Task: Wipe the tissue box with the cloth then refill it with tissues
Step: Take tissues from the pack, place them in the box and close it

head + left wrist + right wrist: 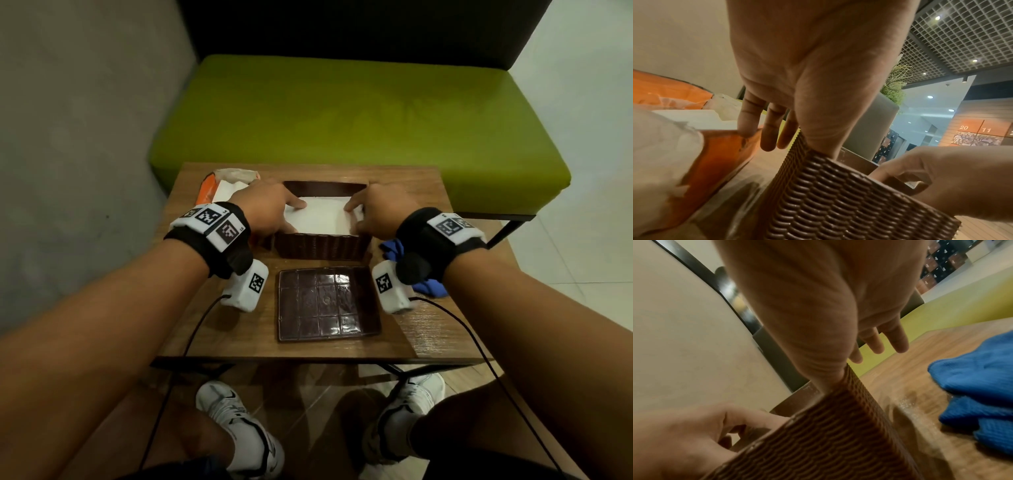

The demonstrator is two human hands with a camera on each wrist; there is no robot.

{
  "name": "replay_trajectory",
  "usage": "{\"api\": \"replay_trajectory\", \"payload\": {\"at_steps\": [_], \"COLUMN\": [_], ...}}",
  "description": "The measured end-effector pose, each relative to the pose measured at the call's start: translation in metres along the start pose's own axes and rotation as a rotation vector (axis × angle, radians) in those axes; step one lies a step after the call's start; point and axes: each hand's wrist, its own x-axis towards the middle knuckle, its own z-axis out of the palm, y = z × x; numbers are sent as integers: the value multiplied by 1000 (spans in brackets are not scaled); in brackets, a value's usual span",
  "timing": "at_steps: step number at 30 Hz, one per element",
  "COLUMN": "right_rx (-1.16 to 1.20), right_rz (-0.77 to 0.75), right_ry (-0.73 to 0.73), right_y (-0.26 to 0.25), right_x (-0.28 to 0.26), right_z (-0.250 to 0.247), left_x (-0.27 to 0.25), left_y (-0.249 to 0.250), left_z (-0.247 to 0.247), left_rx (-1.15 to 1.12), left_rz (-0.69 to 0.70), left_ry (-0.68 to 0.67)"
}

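Note:
The brown woven tissue box [323, 247] [838, 203] [828, 434] stands open on the wooden table [431, 329]. A white tissue stack [322, 216] lies inside it. My left hand [293, 216] [768, 129] holds the stack's left edge with thumb and forefinger inside the box; its other fingers hang straight outside the left wall. My right hand [354, 216] [879, 340] holds the right edge the same way. The blue cloth [430, 286] [972, 386] lies crumpled on the table right of the box, untouched.
The box's glossy brown lid [329, 303] lies flat in front of the box. An opened orange tissue pack [219, 188] [721, 154] sits just left of it, near my left fingers. A green bench [342, 120] stands behind the table.

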Motion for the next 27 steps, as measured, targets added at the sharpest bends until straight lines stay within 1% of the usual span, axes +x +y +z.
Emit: {"api": "replay_trajectory", "payload": {"at_steps": [3,6,9,13,16,20,27], "right_rx": [4,52,95,21,-9,-50,-2], "right_rz": [-2,-5,-21,6,4,15,13], "right_ry": [12,20,61,-15,-3,-30,-63], "right_y": [-1,-1,-2,-7,-8,-10,-9], "right_x": [3,-1,-3,-3,0,5,5], "right_z": [-1,-12,-20,-9,-2,-2,-4], "left_x": [1,0,-2,-2,2,5,1], "left_y": [1,-2,-7,-1,1,7,7], "left_z": [-3,-6,-3,2,3,3,2], "left_rx": [-11,-124,-195,-152,-160,-157,-223], "left_rz": [2,4,-18,-26,-47,-75,-89], "left_ry": [-2,-20,16,31,42,10,13]}}
